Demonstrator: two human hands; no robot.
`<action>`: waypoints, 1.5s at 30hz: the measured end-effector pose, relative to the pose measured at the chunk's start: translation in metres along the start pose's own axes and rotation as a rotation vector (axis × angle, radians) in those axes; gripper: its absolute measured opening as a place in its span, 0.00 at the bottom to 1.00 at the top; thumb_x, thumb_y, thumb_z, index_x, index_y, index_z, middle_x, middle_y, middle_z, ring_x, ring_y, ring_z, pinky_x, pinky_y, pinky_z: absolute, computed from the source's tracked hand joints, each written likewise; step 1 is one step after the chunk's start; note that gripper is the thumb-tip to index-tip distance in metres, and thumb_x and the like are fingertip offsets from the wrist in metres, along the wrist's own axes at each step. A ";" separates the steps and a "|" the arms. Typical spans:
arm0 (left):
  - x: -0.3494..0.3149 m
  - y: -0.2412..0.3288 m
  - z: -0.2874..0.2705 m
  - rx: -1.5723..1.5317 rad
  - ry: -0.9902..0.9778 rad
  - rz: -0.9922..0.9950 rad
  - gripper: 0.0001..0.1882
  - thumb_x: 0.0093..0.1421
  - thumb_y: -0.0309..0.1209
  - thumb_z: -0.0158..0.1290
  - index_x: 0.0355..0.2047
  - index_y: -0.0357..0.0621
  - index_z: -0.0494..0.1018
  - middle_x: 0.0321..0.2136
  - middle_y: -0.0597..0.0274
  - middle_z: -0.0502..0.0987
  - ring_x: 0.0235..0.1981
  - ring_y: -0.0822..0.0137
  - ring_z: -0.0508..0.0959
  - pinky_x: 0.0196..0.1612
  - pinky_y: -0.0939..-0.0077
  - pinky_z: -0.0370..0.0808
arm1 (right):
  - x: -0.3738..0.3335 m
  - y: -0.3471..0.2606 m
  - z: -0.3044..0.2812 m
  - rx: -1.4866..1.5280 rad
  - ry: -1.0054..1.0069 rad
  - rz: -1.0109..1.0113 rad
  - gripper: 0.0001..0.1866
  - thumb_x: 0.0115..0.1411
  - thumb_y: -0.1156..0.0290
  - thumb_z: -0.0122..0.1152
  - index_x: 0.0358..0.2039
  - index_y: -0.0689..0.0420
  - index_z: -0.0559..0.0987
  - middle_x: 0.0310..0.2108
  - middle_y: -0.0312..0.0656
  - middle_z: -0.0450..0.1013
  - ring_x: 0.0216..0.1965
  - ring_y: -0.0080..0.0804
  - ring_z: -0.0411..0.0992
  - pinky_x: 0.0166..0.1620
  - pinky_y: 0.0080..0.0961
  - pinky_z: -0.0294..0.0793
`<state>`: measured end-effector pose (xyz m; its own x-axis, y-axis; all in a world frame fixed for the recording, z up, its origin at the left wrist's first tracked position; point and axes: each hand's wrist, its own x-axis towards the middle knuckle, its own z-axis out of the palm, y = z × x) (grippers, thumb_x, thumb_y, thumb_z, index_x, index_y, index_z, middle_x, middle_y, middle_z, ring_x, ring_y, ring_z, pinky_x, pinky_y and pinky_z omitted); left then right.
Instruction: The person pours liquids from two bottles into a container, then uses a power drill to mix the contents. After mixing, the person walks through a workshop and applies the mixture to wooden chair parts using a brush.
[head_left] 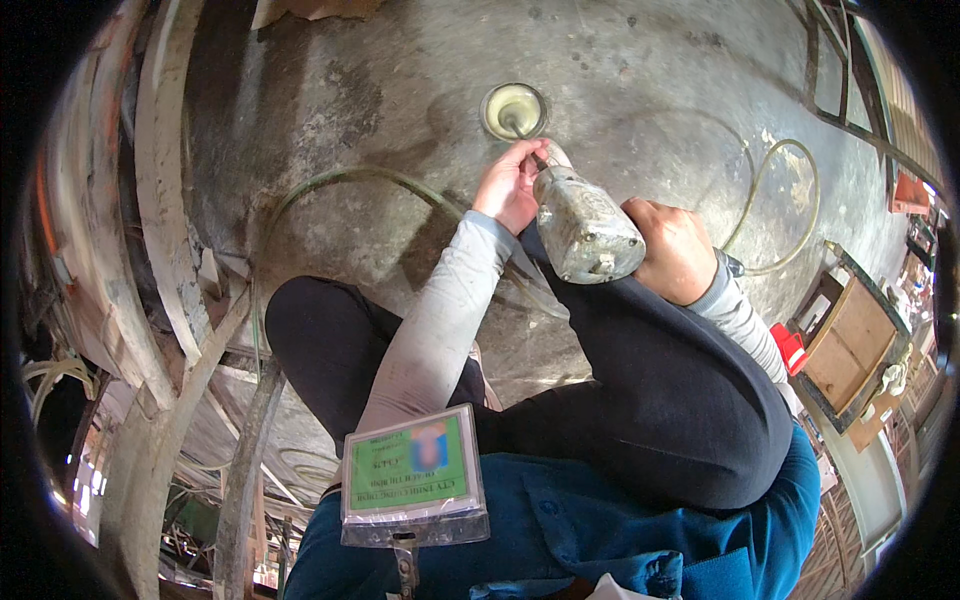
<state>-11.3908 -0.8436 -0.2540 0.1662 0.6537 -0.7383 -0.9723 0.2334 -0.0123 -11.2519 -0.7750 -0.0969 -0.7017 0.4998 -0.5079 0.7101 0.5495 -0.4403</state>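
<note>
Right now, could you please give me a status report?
Left hand at front of power tool, right hand holding it. Shaft reaching into round container. Hose looped to the right.

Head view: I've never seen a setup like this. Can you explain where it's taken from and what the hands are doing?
There is no machine doing the work, just a person's two bare hands. The one picture comes from a wide camera worn on the head, looking down, so edges bend and the person's own knees show. The right hand holds a worn, pale tool. The left hand is at its narrow front end; how firmly it grips is unclear. A rod appears to reach into a round cup of pale stuff on the floor, where a hose also shows.
</note>
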 end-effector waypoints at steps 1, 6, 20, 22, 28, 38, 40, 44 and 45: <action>-0.001 -0.001 0.002 -0.006 -0.004 0.009 0.03 0.54 0.28 0.47 0.27 0.42 0.68 0.23 0.70 0.70 0.31 0.75 0.70 0.39 0.78 0.67 | -0.001 0.000 -0.001 0.006 -0.002 0.002 0.11 0.41 0.69 0.55 0.26 0.61 0.70 0.22 0.50 0.70 0.27 0.47 0.71 0.31 0.36 0.69; -0.004 -0.002 0.004 0.011 0.009 -0.011 0.03 0.54 0.28 0.48 0.26 0.42 0.69 0.22 0.71 0.70 0.31 0.75 0.70 0.39 0.79 0.67 | -0.004 0.006 0.002 -0.016 -0.009 0.008 0.12 0.40 0.69 0.55 0.26 0.61 0.70 0.22 0.51 0.70 0.27 0.48 0.71 0.31 0.36 0.69; -0.008 0.012 0.001 0.033 0.038 0.050 0.08 0.56 0.29 0.47 0.33 0.39 0.69 0.25 0.69 0.72 0.33 0.75 0.72 0.42 0.79 0.67 | 0.011 0.003 0.002 -0.017 -0.057 0.010 0.16 0.39 0.68 0.58 0.30 0.61 0.72 0.25 0.50 0.71 0.29 0.48 0.70 0.32 0.36 0.69; -0.012 0.013 0.005 0.019 -0.026 0.014 0.09 0.57 0.31 0.46 0.34 0.39 0.68 0.26 0.69 0.73 0.34 0.73 0.73 0.42 0.77 0.68 | 0.011 0.002 0.002 -0.021 -0.025 -0.008 0.13 0.40 0.69 0.55 0.27 0.61 0.70 0.23 0.50 0.70 0.27 0.48 0.70 0.31 0.37 0.69; -0.010 0.017 0.008 -0.021 -0.054 -0.038 0.10 0.58 0.34 0.45 0.36 0.40 0.68 0.29 0.64 0.74 0.34 0.70 0.74 0.42 0.75 0.70 | 0.011 0.002 0.004 -0.007 0.038 -0.018 0.11 0.40 0.70 0.54 0.26 0.61 0.69 0.23 0.50 0.70 0.27 0.48 0.70 0.30 0.37 0.69; 0.012 0.006 -0.008 -0.057 -0.137 -0.061 0.09 0.59 0.32 0.45 0.34 0.39 0.68 0.30 0.63 0.74 0.34 0.74 0.72 0.42 0.77 0.68 | 0.005 0.005 0.003 0.014 0.083 0.003 0.12 0.39 0.70 0.55 0.26 0.61 0.69 0.24 0.50 0.70 0.28 0.48 0.70 0.31 0.37 0.69; 0.013 0.002 -0.013 -0.064 -0.145 -0.043 0.09 0.59 0.33 0.45 0.33 0.40 0.68 0.29 0.63 0.73 0.34 0.74 0.71 0.43 0.76 0.68 | 0.003 0.002 0.000 0.000 0.044 0.021 0.12 0.40 0.70 0.55 0.26 0.61 0.70 0.24 0.49 0.70 0.28 0.48 0.70 0.32 0.36 0.69; 0.012 -0.004 -0.003 -0.077 -0.088 -0.075 0.08 0.58 0.32 0.45 0.32 0.41 0.68 0.29 0.64 0.73 0.34 0.74 0.71 0.43 0.74 0.68 | -0.001 0.009 0.002 0.024 0.029 0.071 0.13 0.40 0.68 0.56 0.27 0.61 0.70 0.24 0.49 0.71 0.29 0.47 0.70 0.33 0.36 0.69; 0.010 -0.004 -0.001 -0.084 -0.075 -0.086 0.08 0.58 0.32 0.45 0.32 0.41 0.68 0.29 0.64 0.73 0.34 0.74 0.71 0.42 0.74 0.68 | -0.002 0.010 0.001 0.019 0.024 0.068 0.14 0.40 0.68 0.56 0.28 0.61 0.70 0.24 0.50 0.71 0.29 0.47 0.70 0.33 0.36 0.69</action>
<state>-11.3851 -0.8382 -0.2620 0.2585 0.6866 -0.6795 -0.9637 0.2318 -0.1323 -11.2432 -0.7718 -0.1011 -0.6528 0.5517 -0.5191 0.7570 0.5010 -0.4196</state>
